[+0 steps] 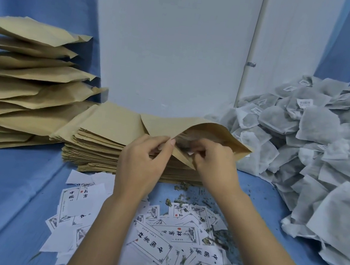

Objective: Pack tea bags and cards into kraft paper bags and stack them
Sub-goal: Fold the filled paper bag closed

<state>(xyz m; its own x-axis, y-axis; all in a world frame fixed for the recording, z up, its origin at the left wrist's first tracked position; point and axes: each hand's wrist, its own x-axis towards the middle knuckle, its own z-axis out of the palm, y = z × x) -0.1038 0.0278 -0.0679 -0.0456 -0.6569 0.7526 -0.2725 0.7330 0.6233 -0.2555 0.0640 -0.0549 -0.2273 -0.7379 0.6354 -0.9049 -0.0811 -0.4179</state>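
A kraft paper bag [194, 127] is held open above the pile of flat empty bags [102, 138] at the centre. My left hand [143, 163] pinches the near lip of its mouth. My right hand [214, 162] has its fingers curled at the opening, pinching the other edge; something greyish shows inside the bag. Filled kraft bags [25, 81] are stacked high at the left. White printed cards [156, 236] lie scattered on the blue cloth in front of me. A large heap of grey tea bags [315, 139] fills the right side.
Loose tea leaf crumbs [196, 199] are strewn on the blue cloth between the cards and the empty bags. A white wall panel [172, 43] stands behind the piles, with blue cloth hanging on both sides.
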